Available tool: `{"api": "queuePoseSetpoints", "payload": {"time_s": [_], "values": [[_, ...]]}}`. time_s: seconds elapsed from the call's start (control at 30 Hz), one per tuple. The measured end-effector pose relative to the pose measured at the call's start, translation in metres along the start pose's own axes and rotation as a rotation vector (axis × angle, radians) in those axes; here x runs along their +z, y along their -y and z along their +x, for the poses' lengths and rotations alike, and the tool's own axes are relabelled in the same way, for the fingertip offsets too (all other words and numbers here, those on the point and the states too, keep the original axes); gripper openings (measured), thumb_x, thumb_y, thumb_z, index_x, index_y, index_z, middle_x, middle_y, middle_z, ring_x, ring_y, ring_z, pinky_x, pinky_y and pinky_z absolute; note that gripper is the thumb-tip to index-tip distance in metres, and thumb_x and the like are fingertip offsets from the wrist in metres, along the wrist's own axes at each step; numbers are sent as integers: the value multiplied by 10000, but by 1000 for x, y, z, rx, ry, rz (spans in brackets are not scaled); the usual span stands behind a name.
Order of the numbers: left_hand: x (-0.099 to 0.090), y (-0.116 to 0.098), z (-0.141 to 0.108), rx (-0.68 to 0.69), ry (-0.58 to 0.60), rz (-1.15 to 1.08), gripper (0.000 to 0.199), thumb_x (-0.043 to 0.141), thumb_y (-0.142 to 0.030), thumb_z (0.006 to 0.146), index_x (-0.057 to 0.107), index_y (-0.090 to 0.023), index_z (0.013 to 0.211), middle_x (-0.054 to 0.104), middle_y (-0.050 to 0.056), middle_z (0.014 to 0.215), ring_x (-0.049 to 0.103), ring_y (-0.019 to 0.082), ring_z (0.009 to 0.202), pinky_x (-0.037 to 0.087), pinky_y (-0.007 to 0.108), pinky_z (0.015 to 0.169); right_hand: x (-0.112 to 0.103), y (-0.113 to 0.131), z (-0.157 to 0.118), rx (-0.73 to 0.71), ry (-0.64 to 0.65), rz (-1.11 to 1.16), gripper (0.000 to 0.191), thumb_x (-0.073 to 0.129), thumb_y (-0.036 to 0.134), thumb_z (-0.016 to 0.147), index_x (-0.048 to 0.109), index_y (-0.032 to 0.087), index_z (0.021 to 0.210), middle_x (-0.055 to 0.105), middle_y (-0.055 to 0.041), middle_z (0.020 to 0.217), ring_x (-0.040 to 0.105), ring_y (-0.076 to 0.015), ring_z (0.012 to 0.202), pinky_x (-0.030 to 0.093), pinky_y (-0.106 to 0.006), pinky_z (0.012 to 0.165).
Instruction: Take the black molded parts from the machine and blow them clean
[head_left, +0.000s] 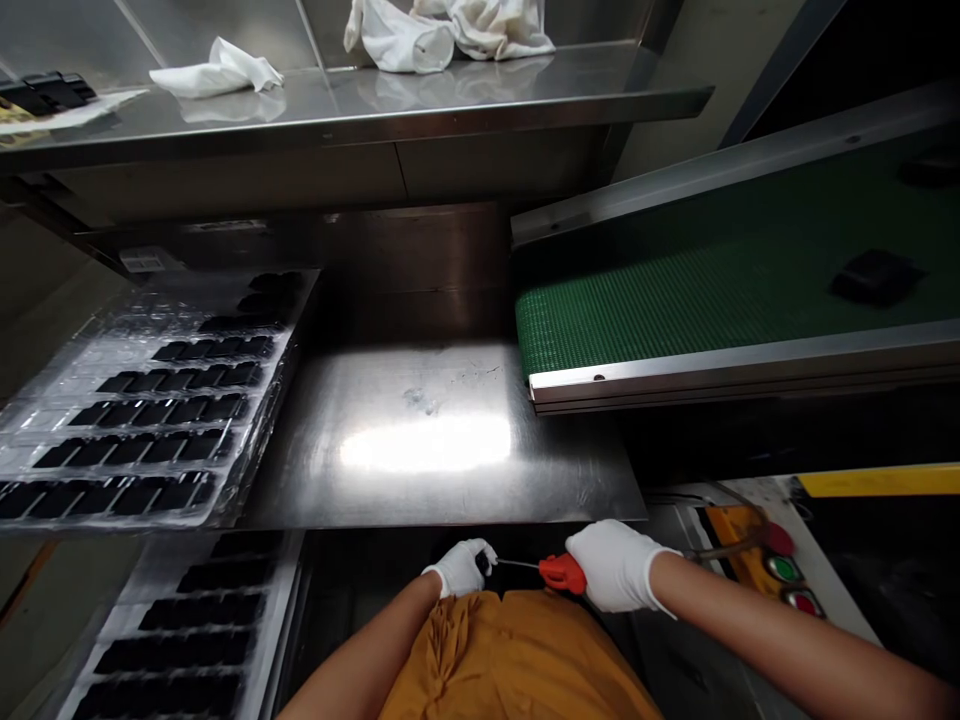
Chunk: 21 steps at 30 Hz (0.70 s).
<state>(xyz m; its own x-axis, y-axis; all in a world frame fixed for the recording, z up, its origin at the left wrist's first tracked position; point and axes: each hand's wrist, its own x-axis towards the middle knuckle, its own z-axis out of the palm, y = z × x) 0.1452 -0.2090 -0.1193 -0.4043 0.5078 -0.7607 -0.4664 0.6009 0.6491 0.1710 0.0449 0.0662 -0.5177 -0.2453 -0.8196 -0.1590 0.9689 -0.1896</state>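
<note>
My right hand point(621, 565), in a white glove, is closed round a red air blow gun point(562, 574). Its thin metal nozzle points left, and a hose seems to run off behind the wrist. My left hand point(461, 568), also gloved, pinches a small black part point(482, 563) close to the nozzle's tip. Both hands are low in the view, in front of my orange-brown clothing and just below the front edge of the steel table point(450, 500).
Clear plastic trays point(225, 500) with rows of black parts are stacked left, and more trays point(251, 655) lie lower. At right, a green conveyor belt point(600, 310) carries a black part point(877, 278). Beneath it sits an orange button box point(739, 545). White cloths point(217, 72) lie on a shelf point(337, 110).
</note>
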Motion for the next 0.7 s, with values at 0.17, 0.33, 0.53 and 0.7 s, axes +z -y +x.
{"api": "queuePoseSetpoints", "payload": {"time_s": [0.17, 0.33, 0.53, 0.7], "values": [[-1, -10, -11, 123, 17, 249, 821, 588, 53, 466, 621, -255, 1227, 607, -53, 788, 524, 122, 737, 442, 267, 809, 6, -10, 8, -38, 85, 74, 350, 582, 270, 612, 730, 157, 908, 741, -178, 888, 701, -373, 788, 458, -371, 568], [-1, -18, -14, 231, 69, 404, 872, 592, -10, 588, 449, -274, 1407, 632, -30, 848, 555, 124, 760, 467, 241, 796, 2, -13, 11, -16, 71, 84, 371, 561, 283, 608, 729, 151, 912, 740, -187, 890, 699, -376, 777, 448, -373, 553], [-3, -15, -12, 317, 42, 426, 887, 560, 17, 584, 428, -271, 1414, 687, -12, 933, 599, 129, 803, 477, 234, 792, -4, -12, 13, -25, 94, 118, 411, 562, 279, 584, 723, 156, 941, 743, -184, 921, 699, -372, 807, 454, -372, 570], [-2, -11, -10, 317, -83, 313, 649, 545, 35, 593, 643, -204, 1188, 710, 19, 977, 617, 144, 873, 475, 270, 901, -6, -8, 14, -45, 65, 138, 377, 548, 293, 612, 720, 166, 922, 745, -174, 902, 703, -356, 796, 456, -367, 573]]}}
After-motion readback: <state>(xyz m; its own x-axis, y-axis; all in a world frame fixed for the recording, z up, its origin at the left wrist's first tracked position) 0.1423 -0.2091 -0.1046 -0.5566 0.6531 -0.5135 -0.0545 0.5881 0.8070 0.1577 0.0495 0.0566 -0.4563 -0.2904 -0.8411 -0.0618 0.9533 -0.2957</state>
